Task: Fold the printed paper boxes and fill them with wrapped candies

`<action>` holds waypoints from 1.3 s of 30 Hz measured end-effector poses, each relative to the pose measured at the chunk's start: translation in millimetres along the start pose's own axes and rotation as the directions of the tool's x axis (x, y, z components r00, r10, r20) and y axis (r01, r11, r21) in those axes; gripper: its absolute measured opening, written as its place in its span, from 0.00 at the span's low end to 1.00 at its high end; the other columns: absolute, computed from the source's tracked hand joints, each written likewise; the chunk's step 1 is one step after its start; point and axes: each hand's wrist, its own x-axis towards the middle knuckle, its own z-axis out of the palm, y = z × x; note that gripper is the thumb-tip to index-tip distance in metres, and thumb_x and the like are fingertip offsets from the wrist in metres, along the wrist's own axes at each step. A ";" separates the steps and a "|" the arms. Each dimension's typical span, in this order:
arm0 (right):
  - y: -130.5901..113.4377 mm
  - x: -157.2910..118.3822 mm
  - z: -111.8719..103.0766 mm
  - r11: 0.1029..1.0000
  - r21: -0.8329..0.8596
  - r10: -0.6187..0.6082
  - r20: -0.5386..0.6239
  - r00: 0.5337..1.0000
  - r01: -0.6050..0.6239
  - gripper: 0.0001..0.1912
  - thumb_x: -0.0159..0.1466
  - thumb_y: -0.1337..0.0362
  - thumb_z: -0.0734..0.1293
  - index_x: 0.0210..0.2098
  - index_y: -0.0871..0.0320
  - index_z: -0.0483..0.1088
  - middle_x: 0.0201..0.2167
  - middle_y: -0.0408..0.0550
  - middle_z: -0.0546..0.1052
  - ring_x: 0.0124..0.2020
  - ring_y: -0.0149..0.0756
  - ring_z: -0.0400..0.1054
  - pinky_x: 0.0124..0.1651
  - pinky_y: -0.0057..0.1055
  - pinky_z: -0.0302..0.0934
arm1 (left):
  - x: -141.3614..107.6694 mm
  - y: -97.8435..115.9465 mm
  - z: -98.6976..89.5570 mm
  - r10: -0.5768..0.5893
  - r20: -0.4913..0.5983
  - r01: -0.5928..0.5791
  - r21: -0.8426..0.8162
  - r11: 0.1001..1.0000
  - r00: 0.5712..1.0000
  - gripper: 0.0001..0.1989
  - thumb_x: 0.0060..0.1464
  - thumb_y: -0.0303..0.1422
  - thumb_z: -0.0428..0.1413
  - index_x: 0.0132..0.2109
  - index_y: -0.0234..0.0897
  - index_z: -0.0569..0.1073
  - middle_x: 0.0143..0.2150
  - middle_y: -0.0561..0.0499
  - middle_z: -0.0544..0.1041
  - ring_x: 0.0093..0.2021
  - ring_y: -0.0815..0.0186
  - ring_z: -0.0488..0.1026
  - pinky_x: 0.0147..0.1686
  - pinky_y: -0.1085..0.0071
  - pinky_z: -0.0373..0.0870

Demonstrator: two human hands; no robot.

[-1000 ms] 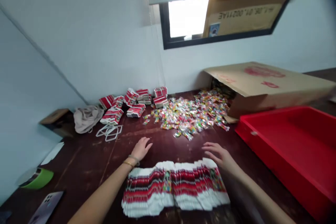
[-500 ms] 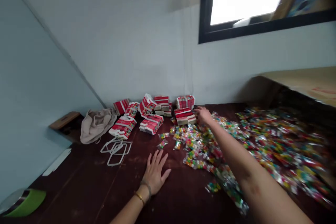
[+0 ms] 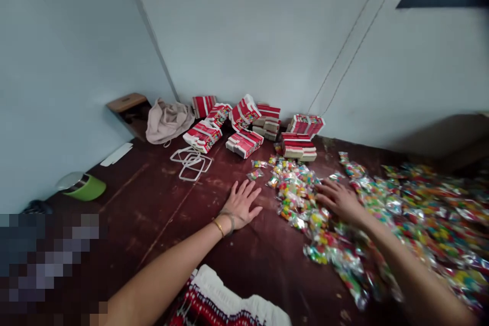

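Flat on the dark red tabletop (image 3: 160, 214), my left hand (image 3: 240, 207) lies with its fingers spread and holds nothing. My right hand (image 3: 340, 199) is over the pile of candy packets (image 3: 298, 193), fingers stretched out and palm down, slightly blurred. The packets are small, clear and filled with many-coloured candies. Beyond both hands, several bundles of flat red-and-white cartons (image 3: 244, 143) stand and lean along the wall. One stack of folded cartons (image 3: 298, 147) sits just behind the near edge of the candies.
White loop straps (image 3: 191, 164) lie left of the cartons. A beige cloth (image 3: 168, 121) rests beside a wooden stool-like box (image 3: 130, 107). Nearer on the left is a green container (image 3: 84, 187). More candy packets (image 3: 431, 214) cover the right side. Walls bound the table behind and left.
My right hand has drawn back from the carton stack onto the candy packets. My left hand stays flat on the table. The view has turned left and downward.
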 end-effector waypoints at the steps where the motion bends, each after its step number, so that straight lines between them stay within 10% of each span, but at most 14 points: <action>1: -16.3 -5.6 -3.9 0.999 0.001 -0.046 -0.010 0.999 0.046 0.20 0.66 0.49 0.61 0.53 0.44 0.72 0.58 0.50 0.71 0.58 0.55 0.62 0.55 0.55 0.58 | -0.4 -0.3 0.9 0.003 -0.007 -0.003 0.004 1.000 1.000 0.29 0.61 0.47 0.47 0.66 0.41 0.59 0.70 0.44 0.56 0.70 0.51 0.47 0.66 0.45 0.37; 6: -123.3 70.8 -27.2 0.925 0.135 -0.354 -0.041 0.935 0.356 0.21 0.69 0.55 0.58 0.60 0.50 0.66 0.62 0.52 0.66 0.60 0.48 0.61 0.59 0.46 0.58 | -2.0 -2.3 2.4 0.001 -0.043 0.000 0.031 1.000 0.999 0.29 0.61 0.49 0.45 0.65 0.43 0.59 0.69 0.46 0.56 0.70 0.52 0.47 0.67 0.47 0.38; 11: -174.7 170.7 -13.6 0.986 0.091 -0.141 0.000 0.990 0.140 0.27 0.68 0.57 0.59 0.62 0.64 0.61 0.62 0.64 0.63 0.62 0.57 0.57 0.60 0.50 0.54 | -3.2 -5.8 1.5 0.012 -0.048 -0.011 0.015 1.000 0.999 0.27 0.61 0.46 0.47 0.64 0.43 0.61 0.69 0.46 0.58 0.69 0.53 0.49 0.67 0.47 0.41; 15: -160.4 132.9 4.7 0.986 0.094 -0.141 0.034 0.990 0.137 0.29 0.68 0.53 0.58 0.59 0.69 0.65 0.60 0.69 0.65 0.61 0.58 0.58 0.60 0.50 0.54 | -3.1 -7.0 4.2 0.013 -0.079 -0.013 0.003 1.000 0.997 0.27 0.61 0.45 0.48 0.65 0.43 0.60 0.69 0.46 0.58 0.69 0.53 0.50 0.67 0.46 0.42; 20: -117.8 72.7 -16.8 0.957 0.133 -0.261 0.011 0.965 0.257 0.22 0.66 0.47 0.59 0.51 0.50 0.73 0.56 0.51 0.71 0.57 0.49 0.64 0.59 0.45 0.54 | -1.0 -4.3 4.8 0.006 -0.101 -0.008 -0.026 1.000 0.995 0.25 0.60 0.43 0.49 0.62 0.41 0.63 0.68 0.44 0.59 0.69 0.51 0.51 0.66 0.45 0.42; 24: -87.2 132.0 -47.7 0.979 0.096 0.198 -0.199 0.960 -0.182 0.37 0.60 0.40 0.62 0.62 0.54 0.61 0.65 0.60 0.57 0.62 0.65 0.53 0.59 0.60 0.48 | -1.2 -4.3 0.5 -0.025 -0.115 0.013 -0.104 0.995 0.993 0.31 0.55 0.47 0.55 0.61 0.36 0.62 0.65 0.39 0.61 0.68 0.50 0.53 0.67 0.46 0.44; 28: -82.6 176.1 -49.0 0.885 0.109 0.449 0.061 0.891 -0.454 0.47 0.53 0.38 0.66 0.65 0.56 0.56 0.66 0.66 0.53 0.59 0.73 0.54 0.52 0.65 0.53 | -4.3 -7.5 -3.5 -0.078 -0.201 0.038 -0.195 0.980 0.977 0.36 0.54 0.47 0.56 0.64 0.34 0.57 0.66 0.37 0.58 0.68 0.51 0.53 0.66 0.49 0.50; 36: -61.9 68.8 -44.2 0.934 0.341 0.106 0.010 0.994 -0.103 0.40 0.54 0.47 0.66 0.65 0.46 0.57 0.65 0.51 0.58 0.61 0.59 0.57 0.60 0.53 0.55 | -0.6 -8.7 2.6 -0.112 -0.188 0.081 -0.163 0.983 0.976 0.40 0.56 0.52 0.51 0.67 0.34 0.53 0.69 0.38 0.54 0.69 0.50 0.50 0.66 0.48 0.48; 39: -101.2 63.7 -72.8 0.847 0.532 -0.021 -0.016 1.000 0.026 0.38 0.56 0.50 0.67 0.65 0.45 0.56 0.66 0.49 0.56 0.65 0.53 0.53 0.64 0.47 0.53 | -0.1 -7.4 2.7 -0.099 -0.146 0.080 -0.131 0.988 0.984 0.41 0.55 0.55 0.50 0.67 0.32 0.55 0.70 0.37 0.53 0.69 0.49 0.49 0.67 0.47 0.46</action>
